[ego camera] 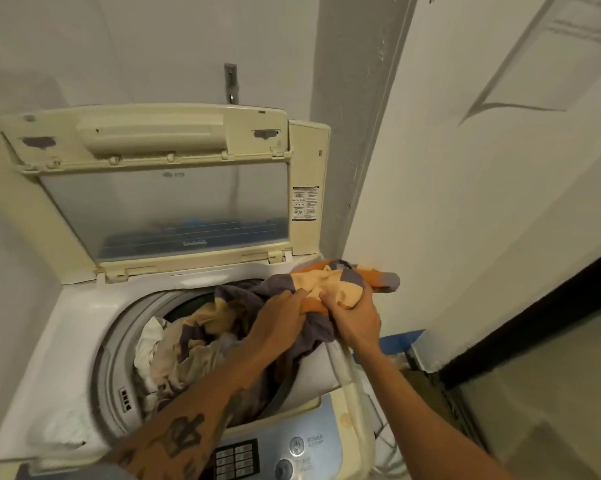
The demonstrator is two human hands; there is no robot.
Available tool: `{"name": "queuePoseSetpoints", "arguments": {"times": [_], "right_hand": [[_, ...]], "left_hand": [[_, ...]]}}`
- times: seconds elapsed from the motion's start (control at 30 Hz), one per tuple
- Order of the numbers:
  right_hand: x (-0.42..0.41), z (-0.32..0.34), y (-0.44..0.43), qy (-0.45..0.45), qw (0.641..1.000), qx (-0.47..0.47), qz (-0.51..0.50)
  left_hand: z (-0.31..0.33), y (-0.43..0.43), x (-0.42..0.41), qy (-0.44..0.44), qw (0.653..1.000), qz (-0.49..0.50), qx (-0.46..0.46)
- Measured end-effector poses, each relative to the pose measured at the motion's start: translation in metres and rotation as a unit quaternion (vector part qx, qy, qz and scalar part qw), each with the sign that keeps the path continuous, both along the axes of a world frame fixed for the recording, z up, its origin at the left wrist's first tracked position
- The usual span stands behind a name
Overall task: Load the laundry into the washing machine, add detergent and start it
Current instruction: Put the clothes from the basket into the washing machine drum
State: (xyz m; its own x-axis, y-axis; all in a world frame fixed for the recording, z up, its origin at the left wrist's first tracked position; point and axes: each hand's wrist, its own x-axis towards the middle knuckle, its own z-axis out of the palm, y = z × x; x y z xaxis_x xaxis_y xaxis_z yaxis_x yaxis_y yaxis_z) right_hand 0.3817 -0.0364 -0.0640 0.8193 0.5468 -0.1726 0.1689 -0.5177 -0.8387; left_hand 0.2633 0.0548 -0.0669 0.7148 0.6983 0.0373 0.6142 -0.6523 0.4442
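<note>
Cloth (340, 277), purple and orange, bunched at three o'clock on the washer (74, 327) rim, trailing into the drum (113, 344). Left hand (281, 318) and right hand (356, 320) both clutch it. Soft, light, floppy by the look; gather handfuls mid-bundle.

Orange, cream and purple patchwork cloth (330, 289)

Bare along both arms, left forearm (222, 386) and right forearm (416, 407), down to the picture's lower edge. Inked on the left forearm in dark tattoo work: a bold blocky tattoo (183, 436) of thick crossing strokes, with smaller dark marks (235, 398) nearer the wrist. Bare likewise on the left hand (278, 320) and right hand (356, 318).
</note>
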Motion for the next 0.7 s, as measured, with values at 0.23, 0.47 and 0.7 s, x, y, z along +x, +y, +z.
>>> {"name": "queuePoseSetpoints", "arguments": {"times": [0.23, 0.47, 0.7], "right_hand": [[-0.086, 0.036, 0.062, -0.096, 0.984, 0.094, 0.118], [-0.21, -0.007, 0.1, -0.005, 0.94, -0.003, 0.342], [-0.21, -0.069, 0.117, -0.143, 0.868, -0.23, 0.416]], "left_hand": [[0.021, 0.026, -0.094, -0.131, 0.983, 0.124, 0.026], [-0.013, 0.057, -0.235, 0.009, 0.989, 0.141, -0.037], [-0.075, 0.073, -0.265, 0.198, 0.98, 0.026, -0.005]]}}
